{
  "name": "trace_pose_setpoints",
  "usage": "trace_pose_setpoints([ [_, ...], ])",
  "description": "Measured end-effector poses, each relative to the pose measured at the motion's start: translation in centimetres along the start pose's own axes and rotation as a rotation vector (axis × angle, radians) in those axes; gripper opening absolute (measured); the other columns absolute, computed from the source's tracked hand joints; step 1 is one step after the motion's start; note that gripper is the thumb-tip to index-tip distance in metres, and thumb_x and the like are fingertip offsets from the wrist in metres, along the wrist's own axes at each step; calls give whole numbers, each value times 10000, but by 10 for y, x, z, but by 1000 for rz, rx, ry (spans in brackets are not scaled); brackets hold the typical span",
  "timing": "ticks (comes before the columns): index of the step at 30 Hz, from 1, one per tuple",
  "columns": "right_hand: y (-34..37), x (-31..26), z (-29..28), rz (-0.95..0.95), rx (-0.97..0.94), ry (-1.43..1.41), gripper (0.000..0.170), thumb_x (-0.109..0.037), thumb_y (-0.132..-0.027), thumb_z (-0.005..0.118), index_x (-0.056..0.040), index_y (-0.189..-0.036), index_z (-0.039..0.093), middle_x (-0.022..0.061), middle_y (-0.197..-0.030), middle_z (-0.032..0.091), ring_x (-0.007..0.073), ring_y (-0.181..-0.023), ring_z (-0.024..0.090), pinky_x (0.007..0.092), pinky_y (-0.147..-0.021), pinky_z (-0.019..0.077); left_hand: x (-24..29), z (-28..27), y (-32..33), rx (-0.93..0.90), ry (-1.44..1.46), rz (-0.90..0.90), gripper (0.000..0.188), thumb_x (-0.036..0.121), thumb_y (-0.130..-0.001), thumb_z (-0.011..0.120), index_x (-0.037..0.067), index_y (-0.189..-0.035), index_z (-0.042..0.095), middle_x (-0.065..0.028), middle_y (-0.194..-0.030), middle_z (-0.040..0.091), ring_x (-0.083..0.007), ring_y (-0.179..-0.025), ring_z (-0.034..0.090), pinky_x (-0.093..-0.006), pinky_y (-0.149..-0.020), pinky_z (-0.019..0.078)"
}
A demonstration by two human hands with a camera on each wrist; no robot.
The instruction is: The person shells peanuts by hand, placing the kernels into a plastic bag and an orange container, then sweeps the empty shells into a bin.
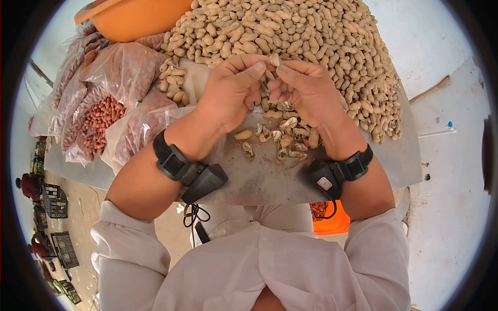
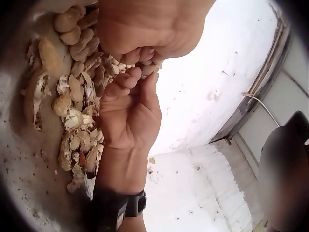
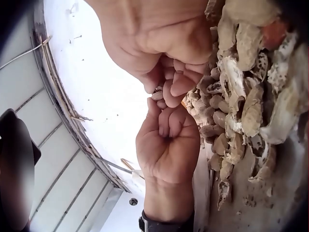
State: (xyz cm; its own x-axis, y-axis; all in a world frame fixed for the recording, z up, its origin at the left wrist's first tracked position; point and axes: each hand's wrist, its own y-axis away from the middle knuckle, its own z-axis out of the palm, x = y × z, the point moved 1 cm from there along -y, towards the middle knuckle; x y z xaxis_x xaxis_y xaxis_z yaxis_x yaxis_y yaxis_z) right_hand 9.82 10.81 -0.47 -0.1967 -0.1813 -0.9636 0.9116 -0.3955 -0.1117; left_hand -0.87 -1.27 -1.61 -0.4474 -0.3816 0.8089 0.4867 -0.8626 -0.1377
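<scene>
- Several dark crates (image 1: 55, 201) stand on the floor at the far left, beyond the table's edge; red items lie near them, too small to make out.
- Clear plastic bags (image 1: 124, 72) of red kernels lie heaped on the left of the table; more red kernels (image 1: 101, 124) show plainly through a gap among them.
- Orange basin (image 1: 137, 23) behind the bags, tilted, its rim cut off by the top of the view; a few whole peanuts (image 1: 174, 84) lie just right of the bags.
- Left hand (image 1: 228, 90), raised over the metal table (image 1: 249, 184), a black strapped device (image 1: 207, 184) on its wrist; its fingers are curled, thumb and forefinger pinching one side of a cracked peanut (image 1: 274, 60).
- That peanut sits between the two hands' fingertips, above the table and in front of the big heap (image 1: 295, 31) of unshelled peanuts; how far it is split is hidden by the fingers.
- Broken shells (image 1: 282, 137) lie scattered on the table below the hands, with crumbs around them.
- Right hand (image 1: 311, 88), fingers curled, pinches the peanut's other side; a second black device (image 1: 321, 179) is strapped to this wrist.
- Orange container (image 1: 334, 224) below the table's edge; red kernels lie in it.
</scene>
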Motion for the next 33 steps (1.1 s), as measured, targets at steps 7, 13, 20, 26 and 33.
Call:
trace_pose_setpoints([
  [7,1,-4,1,7,-13,-28,198,-117,-852,602,56,-948,608,95,-756,634,148,-608,610,224,-533,471,0,-1,-2,-78,84,-16,145,101,-907,521,19,-1009,583,5,-782,571,-33,-535,389,-170,-454,301],
  [13,6,-8,9,-202,14,283,202,-97,-835,612,49,-975,612,67,-773,633,102,-619,578,219,-564,471,-2,-2,-3,-79,170,-87,176,85,-932,448,-1,-1040,557,-21,-819,551,-44,-534,378,-169,-448,294],
  [20,8,-10,13,-610,66,904,219,-119,-717,693,-32,-915,656,97,-784,633,173,-658,587,279,-577,467,-3,1,-3,-5,240,-291,187,58,-861,409,-18,-943,558,-35,-759,518,-72,-511,350,-186,-439,289],
  [26,8,-12,12,-634,62,973,202,-137,-720,695,-20,-882,662,92,-770,638,179,-648,588,273,-575,465,-4,1,-1,58,342,-390,139,100,-854,432,7,-819,530,-30,-707,498,-76,-497,345,-195,-430,286],
  [33,5,-16,-3,-368,55,663,150,-147,-752,652,-11,-814,664,22,-658,593,71,-557,504,220,-516,404,0,-1,-2,94,179,-225,188,130,-903,431,5,-995,538,7,-697,479,-71,-483,321,-195,-430,266],
])
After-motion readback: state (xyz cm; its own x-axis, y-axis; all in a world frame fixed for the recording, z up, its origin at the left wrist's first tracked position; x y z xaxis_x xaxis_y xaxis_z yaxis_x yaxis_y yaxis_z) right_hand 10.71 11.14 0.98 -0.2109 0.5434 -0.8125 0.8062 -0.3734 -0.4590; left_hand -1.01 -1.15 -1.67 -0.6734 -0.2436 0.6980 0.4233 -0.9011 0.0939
